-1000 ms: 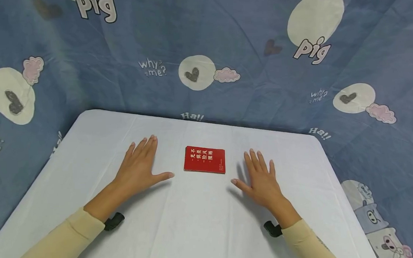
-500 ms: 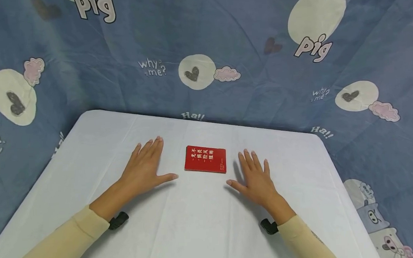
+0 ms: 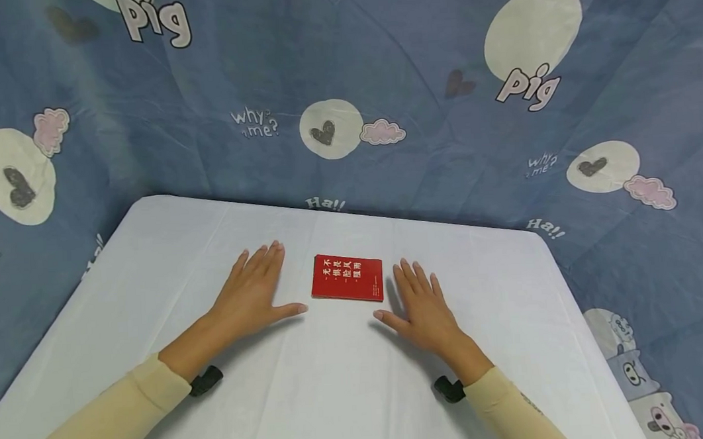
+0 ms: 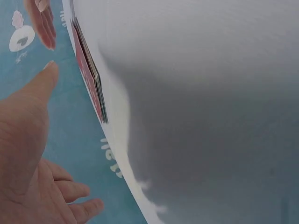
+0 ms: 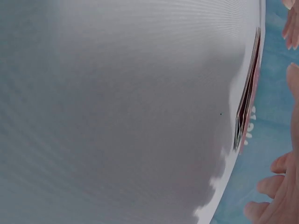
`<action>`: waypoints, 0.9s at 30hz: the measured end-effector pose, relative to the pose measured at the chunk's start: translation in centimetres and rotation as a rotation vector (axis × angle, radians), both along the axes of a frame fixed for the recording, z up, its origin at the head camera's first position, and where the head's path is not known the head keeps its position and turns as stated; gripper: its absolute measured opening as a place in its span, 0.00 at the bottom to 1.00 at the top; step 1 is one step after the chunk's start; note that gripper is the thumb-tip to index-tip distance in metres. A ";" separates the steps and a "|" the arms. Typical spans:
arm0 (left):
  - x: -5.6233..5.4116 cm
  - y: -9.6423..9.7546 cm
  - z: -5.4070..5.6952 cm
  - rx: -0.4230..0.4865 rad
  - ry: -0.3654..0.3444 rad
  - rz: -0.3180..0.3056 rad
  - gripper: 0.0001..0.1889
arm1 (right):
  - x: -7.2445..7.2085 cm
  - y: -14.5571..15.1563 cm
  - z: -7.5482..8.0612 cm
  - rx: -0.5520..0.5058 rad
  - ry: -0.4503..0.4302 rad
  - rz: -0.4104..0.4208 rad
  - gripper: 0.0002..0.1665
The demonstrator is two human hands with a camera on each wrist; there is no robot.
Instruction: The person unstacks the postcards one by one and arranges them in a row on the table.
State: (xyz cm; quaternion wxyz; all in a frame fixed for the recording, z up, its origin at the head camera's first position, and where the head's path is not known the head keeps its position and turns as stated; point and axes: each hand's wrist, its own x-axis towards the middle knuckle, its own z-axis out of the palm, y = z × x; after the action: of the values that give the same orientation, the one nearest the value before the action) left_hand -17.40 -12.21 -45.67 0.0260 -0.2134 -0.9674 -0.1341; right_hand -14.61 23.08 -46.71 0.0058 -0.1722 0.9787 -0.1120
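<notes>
A small stack of thin booklets with a red cover (image 3: 347, 277) and white Chinese characters lies flat on the white table. Seen edge-on in the left wrist view, the booklet stack (image 4: 88, 70) shows several thin layers. My left hand (image 3: 249, 294) hovers to its left, fingers straight and thumb pointing toward it. On the other side, nearer to the stack, my right hand (image 3: 423, 314) is also held over the table with fingers extended. Both hands are apart from the booklets and hold nothing; shadows fall beneath them.
The table (image 3: 313, 394) has a white cover and rounded far corners. Behind it and at its sides hangs a blue printed cloth (image 3: 224, 67). Dark wrist cameras, such as the left one (image 3: 207, 381), stick out at both sleeve cuffs.
Both hands have moved inward, the left one rightward and the right one leftward, closer to the booklet stack. The stack stays where it was; the head view has shifted slightly.
</notes>
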 end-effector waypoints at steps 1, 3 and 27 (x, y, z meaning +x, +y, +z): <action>0.0 0.1 0.0 -0.002 0.004 -0.004 0.63 | 0.0 0.0 0.0 -0.003 -0.002 0.000 0.60; -0.1 0.2 -0.1 -0.008 0.004 -0.012 0.63 | -0.1 -0.1 0.0 -0.010 -0.006 0.000 0.60; -1.5 3.1 -1.0 -0.048 -0.002 -0.102 0.59 | -1.9 -1.8 -0.9 -0.024 -0.021 0.044 0.61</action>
State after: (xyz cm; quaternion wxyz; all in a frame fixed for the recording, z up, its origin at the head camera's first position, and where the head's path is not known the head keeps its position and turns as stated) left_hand -18.91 -9.14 -46.67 0.0128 -0.2629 -0.9582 -0.1123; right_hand -16.48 21.24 -47.62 0.0162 -0.1926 0.9731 -0.1255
